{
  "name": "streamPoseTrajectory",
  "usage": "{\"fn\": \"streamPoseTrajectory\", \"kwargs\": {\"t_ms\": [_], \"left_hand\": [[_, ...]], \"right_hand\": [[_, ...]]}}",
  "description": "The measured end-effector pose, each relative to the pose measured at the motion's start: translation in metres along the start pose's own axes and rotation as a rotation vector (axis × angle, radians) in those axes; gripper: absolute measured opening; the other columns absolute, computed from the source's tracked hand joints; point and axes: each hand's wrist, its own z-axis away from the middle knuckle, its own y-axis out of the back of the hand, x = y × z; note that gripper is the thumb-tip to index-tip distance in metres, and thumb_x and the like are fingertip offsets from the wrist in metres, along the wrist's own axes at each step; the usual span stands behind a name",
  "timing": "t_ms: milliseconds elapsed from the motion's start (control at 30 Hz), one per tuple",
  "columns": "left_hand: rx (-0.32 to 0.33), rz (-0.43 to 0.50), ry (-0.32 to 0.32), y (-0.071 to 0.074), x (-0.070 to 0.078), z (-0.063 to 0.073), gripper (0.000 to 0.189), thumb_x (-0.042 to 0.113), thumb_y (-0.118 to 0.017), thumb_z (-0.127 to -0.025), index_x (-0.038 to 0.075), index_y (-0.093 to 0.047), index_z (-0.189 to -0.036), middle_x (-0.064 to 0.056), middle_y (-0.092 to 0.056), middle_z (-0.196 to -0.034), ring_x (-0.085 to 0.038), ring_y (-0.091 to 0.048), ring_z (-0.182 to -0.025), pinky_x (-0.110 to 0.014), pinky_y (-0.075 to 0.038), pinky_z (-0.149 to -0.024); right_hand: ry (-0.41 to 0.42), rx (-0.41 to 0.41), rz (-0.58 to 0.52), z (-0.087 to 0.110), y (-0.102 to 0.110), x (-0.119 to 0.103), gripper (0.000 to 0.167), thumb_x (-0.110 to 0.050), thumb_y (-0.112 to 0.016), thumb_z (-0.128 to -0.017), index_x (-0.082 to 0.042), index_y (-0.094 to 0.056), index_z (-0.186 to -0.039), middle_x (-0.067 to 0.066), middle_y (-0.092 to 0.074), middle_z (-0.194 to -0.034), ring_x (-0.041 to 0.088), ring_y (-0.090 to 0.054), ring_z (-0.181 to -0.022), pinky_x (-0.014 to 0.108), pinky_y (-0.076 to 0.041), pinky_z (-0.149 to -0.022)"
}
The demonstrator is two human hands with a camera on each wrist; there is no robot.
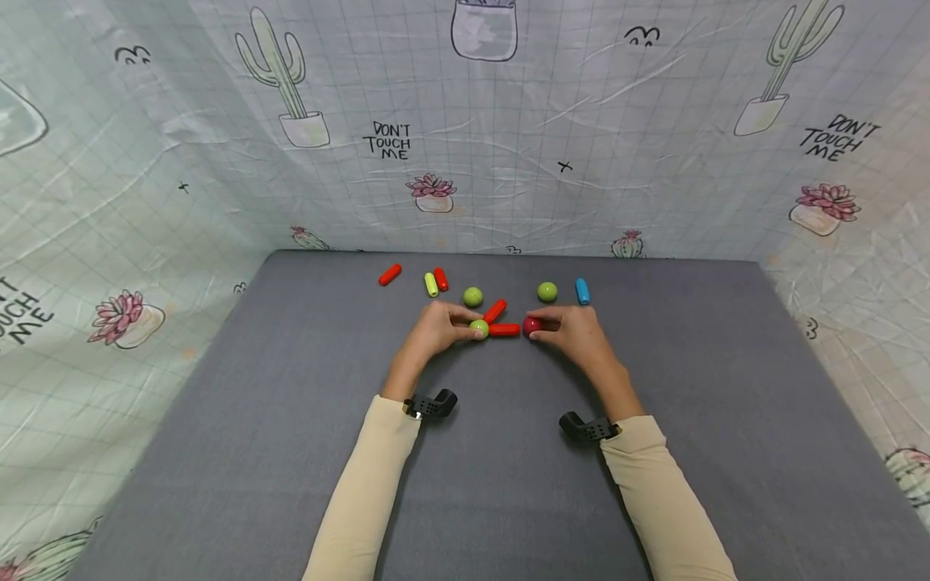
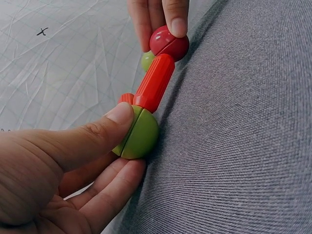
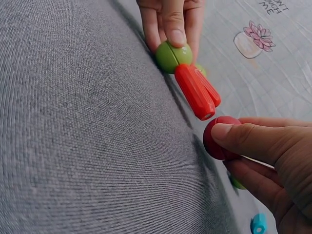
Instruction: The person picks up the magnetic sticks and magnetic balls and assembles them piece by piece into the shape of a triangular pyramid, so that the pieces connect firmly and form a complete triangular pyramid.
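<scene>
Between thumb and fingers my left hand (image 1: 438,327) pinches a green ball (image 2: 141,134) with a seam round it. A ridged red rod (image 2: 155,84) runs from that ball toward the right, and a second red rod (image 1: 496,311) slants away from the ball toward the back. My right hand (image 1: 574,329) pinches a dark red ball (image 3: 219,139) just off the free end of the first rod. A narrow gap shows there in the right wrist view, and that rod end has a small pale spot at its centre.
Behind the hands lie two loose green balls (image 1: 473,297), a blue rod (image 1: 583,291), a yellow-green rod (image 1: 432,285) and more red rods (image 1: 390,275). The grey tabletop (image 1: 501,484) ends at a printed cloth backdrop (image 1: 508,202).
</scene>
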Motion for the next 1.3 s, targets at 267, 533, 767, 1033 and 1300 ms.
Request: {"fn": "streamPoseTrajectory", "kwargs": {"t_ms": [267, 533, 767, 1033, 1300], "left_hand": [[0.008, -0.005, 0.012, -0.0007, 0.0000, -0.0011, 0.029, 0.026, -0.087, -0.082, 0.017, -0.082, -0.109, -0.002, -0.078, -0.105, -0.013, -0.059, -0.083, -0.025, -0.045, -0.068], [0.008, 0.001, 0.012, -0.0012, 0.0006, -0.0013, 0.029, 0.026, -0.087, -0.082, 0.017, -0.082, -0.109, -0.001, -0.078, -0.104, -0.013, -0.059, -0.081, -0.025, -0.044, -0.068], [0.019, 0.000, -0.002, -0.0015, 0.0001, -0.0003, 0.028, 0.025, -0.087, -0.082, 0.017, -0.082, -0.108, -0.001, -0.078, -0.102, -0.012, -0.060, -0.081, -0.025, -0.045, -0.068], [0.025, 0.008, -0.004, -0.0021, -0.0004, 0.0005, 0.027, 0.024, -0.088, -0.081, 0.017, -0.083, -0.107, -0.001, -0.078, -0.101, -0.012, -0.060, -0.080, -0.025, -0.045, -0.067], [0.031, -0.001, -0.002, -0.0028, -0.0011, 0.0003, 0.028, 0.025, -0.088, -0.081, 0.017, -0.082, -0.107, 0.000, -0.078, -0.102, -0.012, -0.058, -0.079, -0.025, -0.044, -0.067]], "right_hand": [[0.021, 0.006, -0.007, -0.0012, -0.0020, -0.0002, 0.039, -0.014, -0.087, -0.081, -0.007, -0.077, -0.118, 0.014, -0.075, -0.112, 0.028, -0.073, -0.104, 0.045, -0.057, -0.088], [0.023, 0.006, -0.011, -0.0023, -0.0031, -0.0005, 0.039, -0.013, -0.087, -0.081, -0.007, -0.077, -0.118, 0.014, -0.076, -0.112, 0.028, -0.073, -0.104, 0.045, -0.057, -0.087], [0.012, -0.005, -0.006, -0.0030, -0.0049, 0.0009, 0.039, -0.014, -0.087, -0.081, -0.008, -0.077, -0.119, 0.014, -0.075, -0.113, 0.028, -0.072, -0.104, 0.045, -0.057, -0.088], [0.026, 0.001, 0.002, -0.0028, -0.0064, 0.0023, 0.038, -0.015, -0.087, -0.081, -0.008, -0.078, -0.118, 0.013, -0.076, -0.112, 0.028, -0.073, -0.103, 0.045, -0.057, -0.087], [0.016, -0.011, 0.006, -0.0036, -0.0057, 0.0014, 0.038, -0.015, -0.087, -0.082, -0.008, -0.078, -0.118, 0.014, -0.076, -0.112, 0.028, -0.073, -0.102, 0.045, -0.057, -0.087]]}}
